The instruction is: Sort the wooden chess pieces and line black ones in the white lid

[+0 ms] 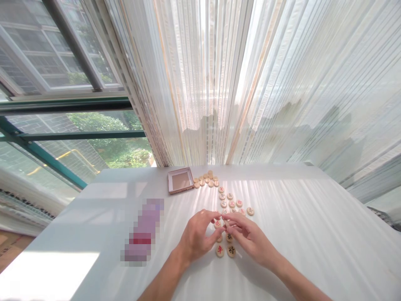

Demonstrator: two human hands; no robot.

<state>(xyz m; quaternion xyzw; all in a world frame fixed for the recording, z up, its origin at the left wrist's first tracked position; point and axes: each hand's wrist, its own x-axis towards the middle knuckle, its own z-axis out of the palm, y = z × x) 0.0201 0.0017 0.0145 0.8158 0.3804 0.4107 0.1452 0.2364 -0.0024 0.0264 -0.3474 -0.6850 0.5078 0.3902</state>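
From where I stand, the sorting of the xiangqi pieces looks partway along: a short double column, red on the left and black on the right, lies under and just before the hands, while a scattered middle group (232, 204) and a heap (211, 183) beside the shallow open box (181, 191) seem yet to be sorted. The right hand (250, 236) has its thumb and forefinger nearly together, apparently pinching one piece (226, 222) edge-on above the column; the left hand (200, 234) curves loosely beside it, and whether it grips too I cannot tell. I count one box, five column pieces showing, roughly eleven in the middle and about ten heaped, some partly hidden.
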